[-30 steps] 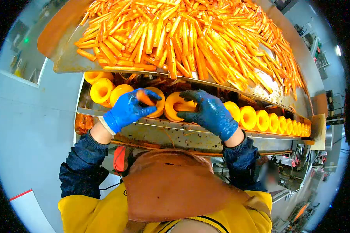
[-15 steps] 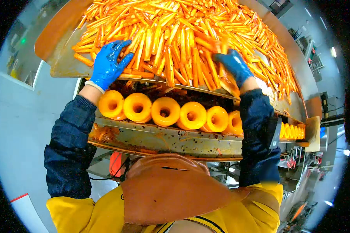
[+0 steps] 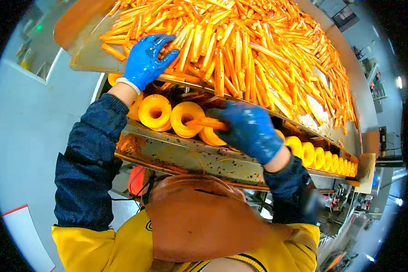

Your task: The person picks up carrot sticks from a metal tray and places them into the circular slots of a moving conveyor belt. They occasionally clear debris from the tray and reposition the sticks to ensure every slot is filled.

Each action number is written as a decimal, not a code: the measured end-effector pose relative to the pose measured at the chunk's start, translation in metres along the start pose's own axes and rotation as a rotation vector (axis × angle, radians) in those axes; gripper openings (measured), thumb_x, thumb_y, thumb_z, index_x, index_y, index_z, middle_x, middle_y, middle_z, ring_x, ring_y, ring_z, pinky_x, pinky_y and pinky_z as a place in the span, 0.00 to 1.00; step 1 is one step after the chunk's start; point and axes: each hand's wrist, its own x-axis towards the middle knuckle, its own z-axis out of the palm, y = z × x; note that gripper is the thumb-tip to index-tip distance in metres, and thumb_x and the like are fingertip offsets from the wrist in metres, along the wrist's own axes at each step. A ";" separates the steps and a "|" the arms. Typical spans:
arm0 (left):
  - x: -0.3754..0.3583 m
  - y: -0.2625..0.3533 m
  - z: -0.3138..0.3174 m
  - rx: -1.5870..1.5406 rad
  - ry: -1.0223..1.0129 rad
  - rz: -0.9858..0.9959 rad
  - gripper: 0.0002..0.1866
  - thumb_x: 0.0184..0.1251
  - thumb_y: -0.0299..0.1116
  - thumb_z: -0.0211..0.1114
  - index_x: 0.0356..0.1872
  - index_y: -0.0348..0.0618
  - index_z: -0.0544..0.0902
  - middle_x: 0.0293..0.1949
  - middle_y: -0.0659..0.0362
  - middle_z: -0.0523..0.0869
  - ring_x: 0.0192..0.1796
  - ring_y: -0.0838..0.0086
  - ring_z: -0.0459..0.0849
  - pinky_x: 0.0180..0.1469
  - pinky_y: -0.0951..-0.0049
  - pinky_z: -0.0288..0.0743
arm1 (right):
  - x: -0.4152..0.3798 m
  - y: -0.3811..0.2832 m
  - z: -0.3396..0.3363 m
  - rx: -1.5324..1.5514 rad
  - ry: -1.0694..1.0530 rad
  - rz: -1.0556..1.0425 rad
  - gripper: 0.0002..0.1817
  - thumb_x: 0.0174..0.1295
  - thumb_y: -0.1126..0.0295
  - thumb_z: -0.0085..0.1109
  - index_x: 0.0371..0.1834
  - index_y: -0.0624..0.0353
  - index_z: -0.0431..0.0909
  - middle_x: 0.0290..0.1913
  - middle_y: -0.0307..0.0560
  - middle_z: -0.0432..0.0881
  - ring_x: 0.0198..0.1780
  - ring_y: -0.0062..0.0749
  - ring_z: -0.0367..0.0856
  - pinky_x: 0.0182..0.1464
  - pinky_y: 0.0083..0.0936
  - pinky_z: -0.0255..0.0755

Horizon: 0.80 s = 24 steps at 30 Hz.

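Note:
My right hand, in a blue glove, is closed around an orange stick that looks like a carrot stick. The stick's tip points left, at the mouth of a yellow funnel-shaped ring. Up at the left, my gloved left hand lies at the near edge of a heap of similar glossy orange sticks. Its thumb and fingers are spread, touching or just above the sticks. Whether more than one stick is in my right hand cannot be made out, since the glove covers it.
The heap rests on a metal tray with a raised rim. Below it runs a row of yellow rings, curving away to the right. A stained metal ledge with dark specks lies in front of the rings, close to my brown apron.
My right hand has come from the heap down and left to the rings, with an orange stick in it. My left hand has shifted slightly up and right in view.

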 end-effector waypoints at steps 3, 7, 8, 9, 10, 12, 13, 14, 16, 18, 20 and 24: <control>0.001 -0.001 0.001 -0.014 0.032 -0.013 0.18 0.56 0.44 0.66 0.46 0.51 0.82 0.44 0.50 0.82 0.47 0.57 0.79 0.51 0.61 0.73 | 0.016 -0.010 0.006 0.107 0.023 -0.031 0.14 0.49 0.66 0.63 0.41 0.51 0.80 0.31 0.50 0.79 0.34 0.48 0.79 0.35 0.37 0.74; -0.003 -0.004 0.000 -0.014 0.010 -0.001 0.19 0.57 0.42 0.65 0.50 0.51 0.80 0.45 0.53 0.82 0.47 0.57 0.79 0.52 0.62 0.73 | 0.033 -0.025 0.027 0.784 0.281 0.254 0.06 0.54 0.67 0.63 0.33 0.55 0.80 0.24 0.50 0.80 0.24 0.37 0.79 0.28 0.30 0.72; -0.003 -0.005 0.002 -0.001 0.009 -0.005 0.19 0.57 0.42 0.65 0.50 0.51 0.80 0.45 0.53 0.82 0.47 0.57 0.79 0.52 0.62 0.73 | 0.040 -0.026 0.042 1.014 0.306 0.291 0.07 0.54 0.67 0.64 0.31 0.57 0.80 0.23 0.50 0.79 0.23 0.33 0.77 0.27 0.29 0.70; -0.003 -0.006 0.004 0.012 0.009 -0.007 0.19 0.57 0.42 0.66 0.50 0.51 0.80 0.45 0.53 0.82 0.47 0.57 0.79 0.52 0.62 0.72 | 0.046 -0.024 0.061 1.242 0.330 0.327 0.07 0.53 0.68 0.65 0.29 0.59 0.79 0.21 0.50 0.78 0.22 0.28 0.76 0.26 0.28 0.69; -0.002 -0.005 0.004 0.011 0.010 -0.007 0.19 0.57 0.42 0.66 0.50 0.51 0.80 0.45 0.53 0.82 0.47 0.57 0.79 0.52 0.62 0.72 | 0.048 -0.012 0.093 1.119 0.379 0.271 0.11 0.54 0.65 0.65 0.25 0.62 0.79 0.18 0.51 0.75 0.22 0.24 0.75 0.26 0.31 0.69; -0.002 -0.004 0.002 -0.007 0.015 -0.007 0.19 0.57 0.43 0.65 0.49 0.51 0.80 0.45 0.53 0.82 0.47 0.57 0.79 0.53 0.62 0.72 | 0.044 -0.009 0.099 0.875 0.285 0.396 0.15 0.57 0.59 0.62 0.26 0.61 0.80 0.18 0.53 0.77 0.22 0.33 0.78 0.27 0.34 0.70; -0.001 -0.005 0.002 -0.006 0.016 -0.012 0.19 0.57 0.43 0.65 0.49 0.51 0.80 0.45 0.53 0.82 0.47 0.57 0.79 0.53 0.62 0.72 | 0.044 -0.011 0.096 0.767 0.296 0.441 0.15 0.59 0.57 0.60 0.29 0.60 0.81 0.21 0.54 0.78 0.23 0.37 0.80 0.28 0.35 0.70; -0.001 -0.005 0.001 -0.002 0.018 -0.013 0.19 0.57 0.43 0.65 0.49 0.51 0.80 0.45 0.53 0.82 0.48 0.57 0.79 0.53 0.62 0.72 | 0.039 -0.009 0.088 0.659 0.337 0.403 0.15 0.60 0.57 0.59 0.32 0.60 0.81 0.23 0.54 0.80 0.26 0.40 0.81 0.29 0.35 0.71; -0.003 -0.006 0.001 0.000 0.020 -0.006 0.19 0.57 0.43 0.65 0.49 0.51 0.81 0.46 0.53 0.82 0.48 0.57 0.79 0.53 0.62 0.72 | 0.039 -0.022 0.063 0.559 0.383 0.398 0.14 0.63 0.59 0.55 0.40 0.58 0.80 0.31 0.55 0.81 0.34 0.46 0.82 0.34 0.36 0.74; -0.004 -0.008 0.005 -0.004 0.008 -0.014 0.19 0.57 0.44 0.65 0.49 0.51 0.80 0.46 0.53 0.81 0.48 0.58 0.79 0.54 0.62 0.72 | 0.053 -0.031 0.069 0.735 0.471 0.301 0.13 0.62 0.59 0.56 0.40 0.57 0.80 0.32 0.56 0.81 0.35 0.49 0.81 0.36 0.37 0.74; -0.004 -0.008 0.006 -0.025 -0.015 -0.024 0.20 0.58 0.44 0.65 0.50 0.51 0.80 0.47 0.52 0.81 0.50 0.58 0.79 0.55 0.62 0.71 | 0.074 -0.048 0.078 0.949 0.579 0.141 0.13 0.62 0.59 0.56 0.38 0.56 0.81 0.33 0.58 0.81 0.37 0.53 0.80 0.38 0.38 0.74; -0.003 -0.005 0.004 0.000 -0.009 -0.008 0.20 0.57 0.43 0.66 0.50 0.50 0.80 0.47 0.52 0.81 0.49 0.57 0.79 0.55 0.62 0.71 | 0.104 -0.059 0.094 0.769 0.159 0.234 0.15 0.57 0.60 0.63 0.26 0.62 0.75 0.27 0.54 0.79 0.29 0.50 0.77 0.33 0.35 0.72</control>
